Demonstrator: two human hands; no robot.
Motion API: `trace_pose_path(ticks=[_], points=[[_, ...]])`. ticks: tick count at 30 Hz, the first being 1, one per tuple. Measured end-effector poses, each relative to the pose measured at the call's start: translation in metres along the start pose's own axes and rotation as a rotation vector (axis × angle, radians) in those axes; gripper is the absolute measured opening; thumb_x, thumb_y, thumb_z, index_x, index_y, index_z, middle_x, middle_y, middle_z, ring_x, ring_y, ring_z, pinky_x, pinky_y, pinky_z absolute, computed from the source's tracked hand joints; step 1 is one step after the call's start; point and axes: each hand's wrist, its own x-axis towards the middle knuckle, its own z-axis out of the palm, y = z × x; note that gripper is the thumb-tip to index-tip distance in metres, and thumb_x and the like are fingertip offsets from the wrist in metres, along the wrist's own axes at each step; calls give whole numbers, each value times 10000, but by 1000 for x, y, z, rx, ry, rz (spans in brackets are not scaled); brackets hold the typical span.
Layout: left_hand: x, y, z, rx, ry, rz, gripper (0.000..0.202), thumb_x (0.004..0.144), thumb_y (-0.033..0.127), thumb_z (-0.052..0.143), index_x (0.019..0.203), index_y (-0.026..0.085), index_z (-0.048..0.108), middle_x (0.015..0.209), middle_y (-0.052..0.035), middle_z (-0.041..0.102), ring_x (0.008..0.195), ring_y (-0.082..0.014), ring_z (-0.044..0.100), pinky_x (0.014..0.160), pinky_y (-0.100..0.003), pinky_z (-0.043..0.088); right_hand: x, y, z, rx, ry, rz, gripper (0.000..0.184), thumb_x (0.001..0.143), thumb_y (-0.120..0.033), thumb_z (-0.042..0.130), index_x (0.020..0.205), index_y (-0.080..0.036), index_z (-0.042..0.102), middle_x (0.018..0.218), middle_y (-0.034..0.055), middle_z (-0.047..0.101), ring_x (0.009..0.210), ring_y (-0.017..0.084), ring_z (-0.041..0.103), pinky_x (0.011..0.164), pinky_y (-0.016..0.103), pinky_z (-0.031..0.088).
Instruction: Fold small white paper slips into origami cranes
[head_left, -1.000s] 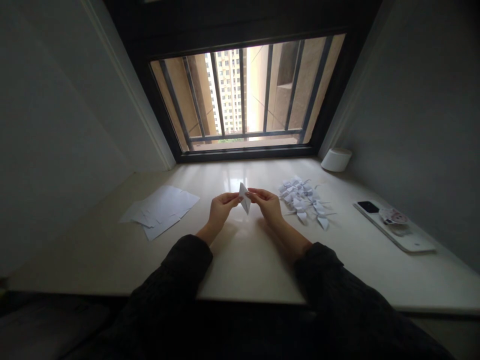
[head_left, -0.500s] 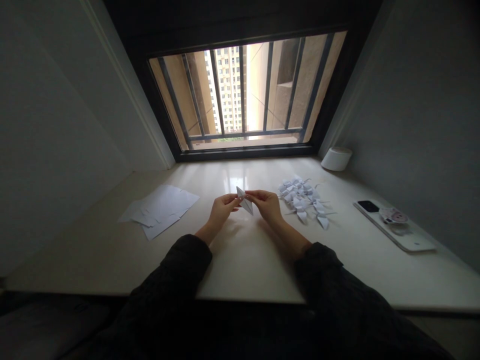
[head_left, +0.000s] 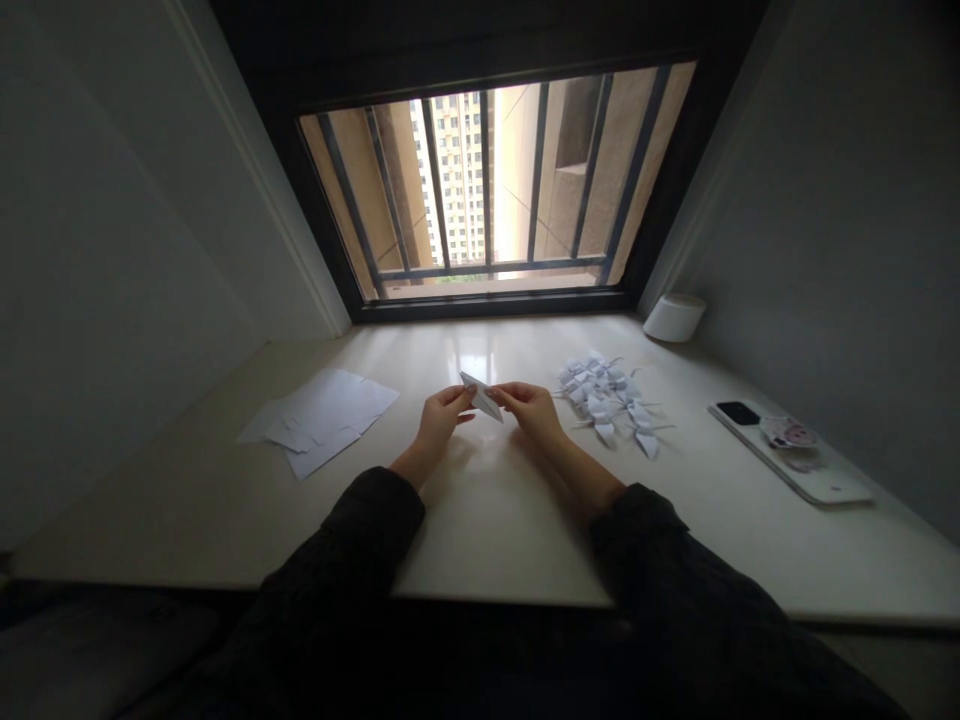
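A white phone (head_left: pixel 816 482) and a white container (head_left: pixel 674 319) sit near the right wall (head_left: pixel 825 230).

A single camera, worn on the person's head, looked forward and down across the pale windowsill ledge (head_left: pixel 315 530) from just behind its near edge. It faced the barred window (head_left: pixel 486 190) almost head-on, catching it in the upper middle. Dark sleeves (head_left: pixel 367 535) ran up from the bottom edge, nearest the lens; the left hand (head_left: pixel 440 418) and right hand (head_left: pixel 534 412) lay farther out, near the centre. The view was wide, reaching the left wall (head_left: pixel 112 250) and right wall (head_left: pixel 840 220).
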Motion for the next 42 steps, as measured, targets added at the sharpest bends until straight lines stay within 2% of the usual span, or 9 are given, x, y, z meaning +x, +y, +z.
trace_pose_path(ticks=[6, 12, 17, 23, 30, 37, 40, 42], points=[[1, -2, -1, 1, -4, 12, 390, 669, 512, 681, 836, 159, 688, 853, -84, 685, 789, -190, 630, 703, -303, 485, 0, 3, 1, -86, -1, -58, 308, 674, -469, 678, 751, -174, 728, 729, 60, 711, 660, 179, 614, 642, 300, 467], [-1, 0, 2, 86, 31, 171, 380, 660, 502, 691, 835, 164, 701, 822, -58, 690, 771, -176, 624, 690, -290, 489, 0, 1, 0, -99, 39, -64, 294, 682, -468, 654, 711, -178, 697, 676, 28, 672, 639, 161, 585, 617, 279, 459], [-3, 3, 3, 122, 51, 214, 357, 658, 488, 699, 821, 171, 722, 818, -52, 701, 753, -164, 614, 667, -268, 478, -1, -2, 1, -85, 35, -79, 301, 672, -475, 659, 667, -174, 678, 640, 22, 652, 613, 152, 566, 600, 274, 449], [-1, 2, 2, 160, 130, 222, 363, 664, 488, 692, 851, 179, 737, 799, -44, 710, 741, -166, 609, 653, -270, 463, -4, -4, 4, 27, -68, 30, 359, 630, -491, 704, 771, -161, 710, 707, 42, 691, 634, 150, 587, 588, 262, 430], [-1, -1, 1, 221, 90, 288, 381, 703, 496, 659, 928, 198, 736, 891, -44, 727, 807, -195, 621, 685, -284, 457, -3, 0, 2, -32, -81, 44, 374, 609, -503, 717, 708, -143, 710, 648, 40, 676, 598, 140, 572, 595, 264, 419], [-1, -1, 0, 265, 105, 319, 367, 704, 495, 658, 909, 201, 740, 907, -56, 729, 815, -213, 628, 690, -296, 450, -5, -5, 4, -5, -104, 91, 383, 596, -526, 714, 685, -154, 687, 619, 20, 646, 576, 122, 542, 565, 247, 403], [0, -1, -1, 266, 93, 327, 347, 694, 491, 665, 862, 199, 745, 839, -49, 728, 769, -198, 619, 665, -283, 439, -9, -8, 7, -7, -158, 122, 412, 610, -555, 692, 728, -160, 692, 614, 12, 631, 542, 108, 503, 507, 230, 353], [-1, -1, 0, 253, 81, 307, 338, 683, 487, 675, 831, 190, 744, 791, -45, 719, 739, -185, 610, 654, -274, 431, -11, -8, 8, -21, -187, 121, 406, 603, -558, 699, 656, -157, 663, 536, -17, 568, 480, 85, 429, 461, 226, 286]])
